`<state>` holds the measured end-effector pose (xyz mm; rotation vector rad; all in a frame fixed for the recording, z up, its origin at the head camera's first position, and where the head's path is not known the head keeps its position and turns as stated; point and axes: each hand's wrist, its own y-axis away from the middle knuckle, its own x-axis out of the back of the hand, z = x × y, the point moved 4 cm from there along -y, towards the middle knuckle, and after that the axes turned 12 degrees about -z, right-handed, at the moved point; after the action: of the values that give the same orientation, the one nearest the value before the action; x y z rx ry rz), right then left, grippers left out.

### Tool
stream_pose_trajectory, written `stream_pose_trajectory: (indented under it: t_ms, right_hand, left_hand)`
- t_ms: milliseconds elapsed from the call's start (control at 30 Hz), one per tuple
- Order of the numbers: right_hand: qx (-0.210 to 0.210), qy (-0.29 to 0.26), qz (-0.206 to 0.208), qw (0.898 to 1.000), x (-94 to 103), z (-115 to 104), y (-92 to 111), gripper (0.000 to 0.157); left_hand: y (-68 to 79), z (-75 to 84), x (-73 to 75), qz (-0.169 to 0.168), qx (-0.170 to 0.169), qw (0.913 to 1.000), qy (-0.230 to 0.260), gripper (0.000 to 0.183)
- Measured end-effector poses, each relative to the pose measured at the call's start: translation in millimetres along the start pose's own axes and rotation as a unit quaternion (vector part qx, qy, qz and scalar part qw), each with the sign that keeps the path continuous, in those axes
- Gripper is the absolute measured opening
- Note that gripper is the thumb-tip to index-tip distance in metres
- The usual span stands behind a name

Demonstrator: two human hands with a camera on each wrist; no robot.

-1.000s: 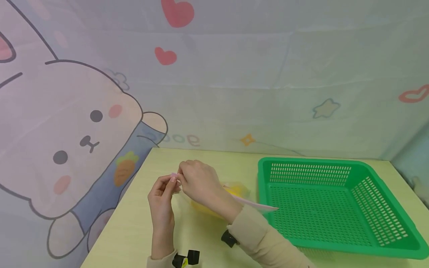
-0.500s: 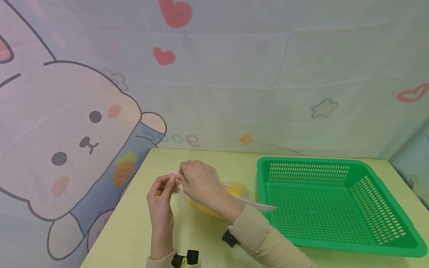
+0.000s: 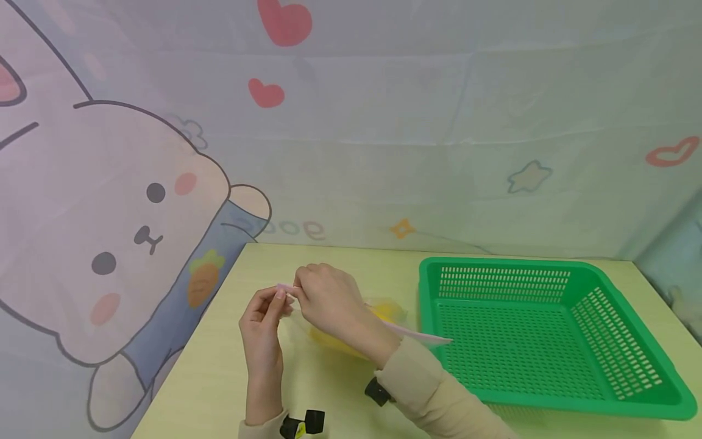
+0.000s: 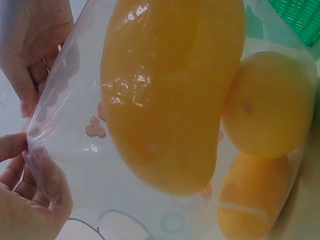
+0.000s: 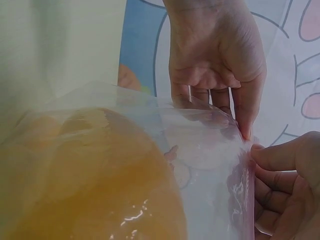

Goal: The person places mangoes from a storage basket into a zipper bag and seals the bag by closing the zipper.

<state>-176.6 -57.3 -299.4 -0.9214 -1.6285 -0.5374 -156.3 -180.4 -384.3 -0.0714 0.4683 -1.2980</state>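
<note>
A clear plastic zip bag point(image 5: 207, 155) with a pink top edge hangs between my hands above the table. Inside are a large yellow mango point(image 4: 170, 100), a rounder yellow fruit point(image 4: 270, 105) and a smaller yellow fruit point(image 4: 254, 197). My left hand point(image 3: 263, 329) pinches the pink edge between thumb and finger near its left end. Right beside it, my right hand point(image 3: 331, 299) pinches the same edge, its fingertips partly hidden in the head view. The right hand and forearm cover much of the bag there; the pink edge's other end sticks out toward the basket.
A green plastic basket point(image 3: 428, 329) with slotted walls stands on the right of the pale yellow table point(image 3: 208, 366). Behind hangs a printed cloth point(image 3: 356, 134) with a cartoon rabbit and hearts. Black wrist devices point(image 3: 314, 422) sit at both cuffs.
Both hands keep their pinch on the bag's pink edge with hardly any movement. The head view has drifted very slightly.
</note>
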Motion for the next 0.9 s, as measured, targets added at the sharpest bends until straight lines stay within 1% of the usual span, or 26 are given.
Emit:
stream_pose_trajectory:
  t_ms: [267,567,900]
  right_hand:
    - [0.006,-0.002,0.004,1.0,0.6,0.6,1.1,0.016]
    - [0.007,-0.004,0.012,1.0,1.2,1.7,4.1,0.017]
    - [0.006,-0.007,0.014,1.0,1.4,3.2,6.3,0.015]
  left_hand:
    - [0.3,1.2,0.7,0.004,0.003,1.0,-0.003,0.004]
    - [0.0,-0.3,1.2,0.0,-0.001,1.0,-0.002,0.005]
    - [-0.9,-1.7,1.9,0.003,0.001,1.0,0.001,0.005]
